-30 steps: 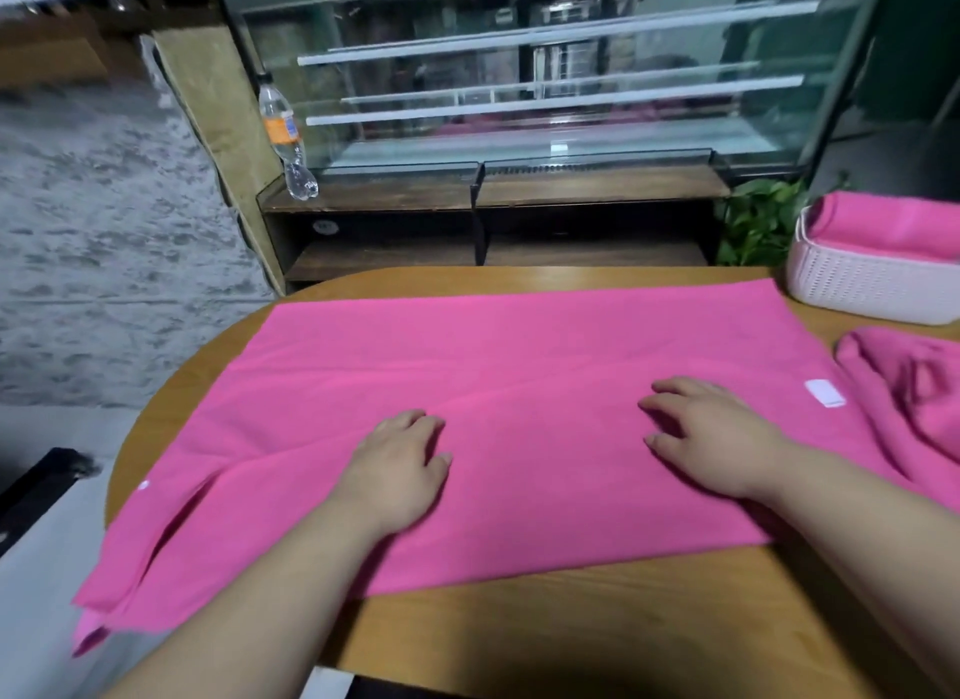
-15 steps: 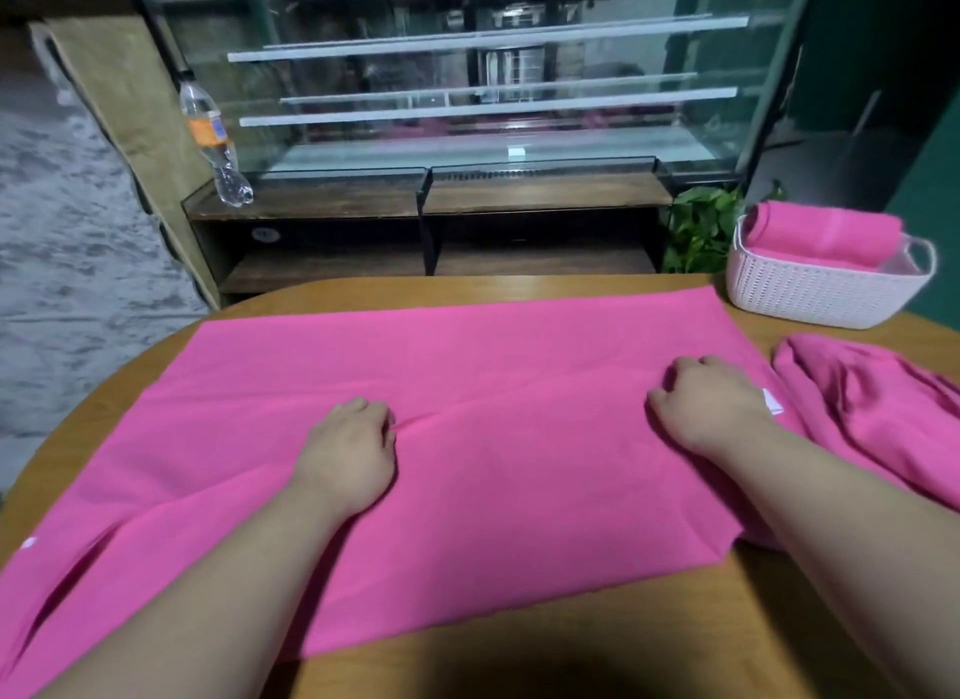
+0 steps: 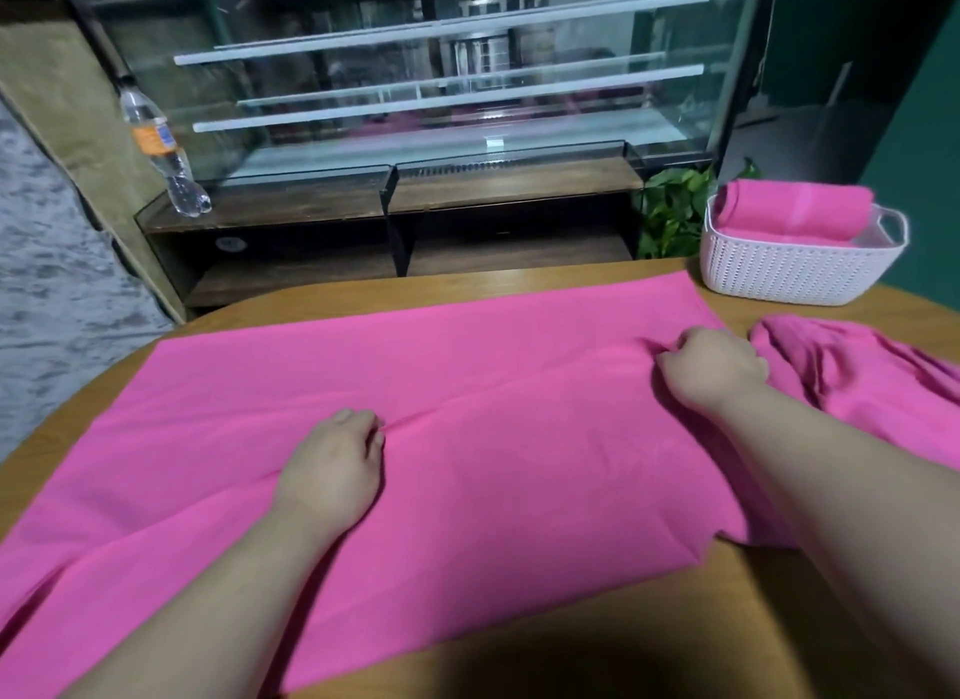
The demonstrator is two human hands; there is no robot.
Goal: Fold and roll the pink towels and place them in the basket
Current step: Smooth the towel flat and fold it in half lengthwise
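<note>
As towel (image 3: 493, 381) lies beneath, left hand (image 3: 332, 469), right hand (image 3: 714, 368) pinching it

place: shop | evidence: glass display case (image 3: 363, 152) (tiered shelves (image 3: 447, 98)) | wooden table (image 3: 649, 610)

No writing could be read.
The plastic bottle (image 3: 165, 152) on the cabinet ledge (image 3: 291, 207) carried an orange label (image 3: 155, 138) with a small blue patch, but its print was too blurred to read. A round pale sticker (image 3: 230, 243) on the cabinet's dark lower panel and a small white card (image 3: 494, 141) inside the glass display case (image 3: 597, 38) likewise showed no letters or numbers that could be made out.
</note>
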